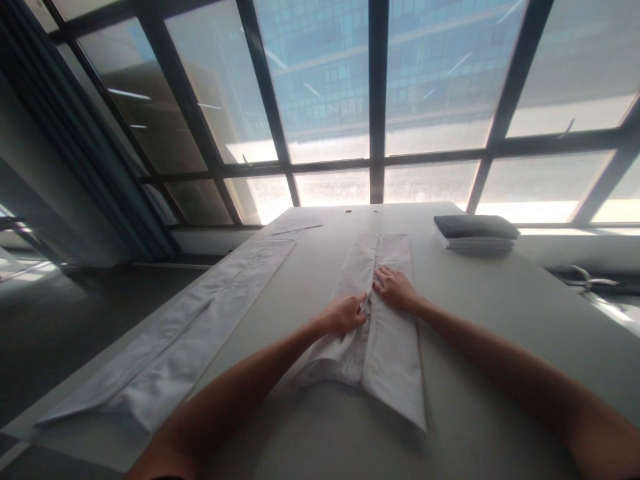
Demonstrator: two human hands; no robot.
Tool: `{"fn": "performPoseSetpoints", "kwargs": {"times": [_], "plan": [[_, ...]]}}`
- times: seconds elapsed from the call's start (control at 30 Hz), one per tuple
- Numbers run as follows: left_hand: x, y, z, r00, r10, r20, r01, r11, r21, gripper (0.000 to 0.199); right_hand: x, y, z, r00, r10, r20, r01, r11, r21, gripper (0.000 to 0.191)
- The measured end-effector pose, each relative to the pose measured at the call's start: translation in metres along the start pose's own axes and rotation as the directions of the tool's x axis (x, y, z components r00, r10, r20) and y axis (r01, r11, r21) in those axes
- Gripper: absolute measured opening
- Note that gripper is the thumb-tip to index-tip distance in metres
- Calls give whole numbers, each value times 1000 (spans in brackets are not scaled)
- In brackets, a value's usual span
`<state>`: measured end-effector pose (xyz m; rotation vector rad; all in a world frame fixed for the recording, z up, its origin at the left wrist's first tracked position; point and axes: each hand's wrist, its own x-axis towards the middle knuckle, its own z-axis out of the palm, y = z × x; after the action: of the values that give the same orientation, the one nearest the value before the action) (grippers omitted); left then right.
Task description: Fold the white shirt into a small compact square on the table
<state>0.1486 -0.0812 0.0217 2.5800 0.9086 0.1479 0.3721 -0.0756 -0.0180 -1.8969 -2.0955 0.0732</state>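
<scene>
A white garment (385,333) lies folded lengthwise on the pale table (500,333), its two flaps meeting along a centre seam. My left hand (344,313) is curled, pinching the left flap's edge at the seam. Flat on the right flap, fingers together, rests my right hand (395,288), touching the same seam.
A second long white garment (200,333) lies spread along the table's left edge. A stack of folded cloths, dark one on top (475,232), sits at the far right. Scissors (587,279) lie beyond the right edge. Large windows (375,100) stand behind the table.
</scene>
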Motion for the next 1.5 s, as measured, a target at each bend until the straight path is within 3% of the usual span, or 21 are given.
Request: {"fn": "performPoseSetpoints", "kwargs": {"times": [0.23, 0.43, 0.7, 0.83, 0.93, 1.1, 1.27, 1.4, 1.5], "plan": [[-7, 11, 4, 1000, -26, -17, 27, 997, 66, 64, 1, 1, 0, 1000, -3, -6, 3, 1000, -4, 62], [-21, 23, 23, 964, -52, -262, 76, 994, 82, 46, 0, 1, 1, 1000, -3, 0, 3, 1000, -12, 61], [-29, 39, 31, 924, 114, -366, -90, 992, 83, 34, -2, -1, -2, 1000, 15, -1, -15, 1000, -1, 63], [-35, 48, 39, 915, 287, -283, -258, 957, 135, 32, -4, -1, -4, 1000, 0, -3, 0, 1000, 9, 62], [-37, 51, 39, 921, 322, -221, -291, 943, 159, 34, -4, 0, -4, 1000, -12, -9, 12, 1000, 10, 62], [-46, 45, 7, 929, 326, -176, -321, 945, 57, 34, -2, 1, -1, 1000, -12, -6, 12, 1000, 4, 62], [-78, 17, -19, 880, 473, -41, -475, 879, -44, 41, -1, -1, 0, 999, -24, -35, 24, 1000, -3, 61], [-95, -6, -11, 895, 438, 79, -441, 897, 23, 63, -2, -2, -1, 999, -28, -47, 27, 999, -19, 61], [-96, -6, -1, 901, 412, 137, -422, 905, 55, 66, -2, -1, -1, 998, -43, -43, 43, 999, -19, 61]]}}
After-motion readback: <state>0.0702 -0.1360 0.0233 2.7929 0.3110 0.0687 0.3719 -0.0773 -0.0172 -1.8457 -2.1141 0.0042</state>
